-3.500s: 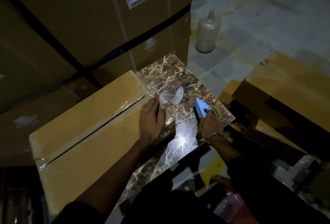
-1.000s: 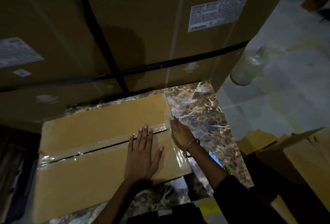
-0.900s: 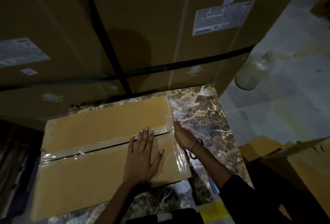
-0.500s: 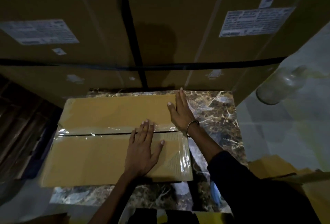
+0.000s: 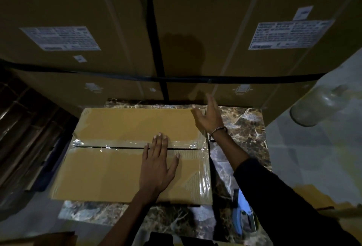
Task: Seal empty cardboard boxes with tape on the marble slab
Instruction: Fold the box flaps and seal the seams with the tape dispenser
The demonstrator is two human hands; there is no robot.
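Observation:
A flat cardboard box (image 5: 117, 171) lies on the brown marble slab (image 5: 246, 132), its centre seam and right edge covered with clear tape (image 5: 109, 144). My left hand (image 5: 159, 164) presses flat on the box top, fingers straight across the seam. Over the box's far right corner my right hand (image 5: 208, 117) is spread with straight fingers, touching the taped edge. A blue tape dispenser (image 5: 242, 212) lies on the slab by my right forearm, partly hidden by the sleeve.
Large strapped cartons (image 5: 176, 40) with white labels stand right behind the slab. A clear glass bottle (image 5: 317, 106) stands on the floor at the right. Dark stacked material (image 5: 25, 132) fills the left, and more cardboard (image 5: 313, 198) lies at the lower right.
My right hand let go of the tape dispenser, then slid along the box's right edge from the seam to the far corner. My left hand stayed flat on the box.

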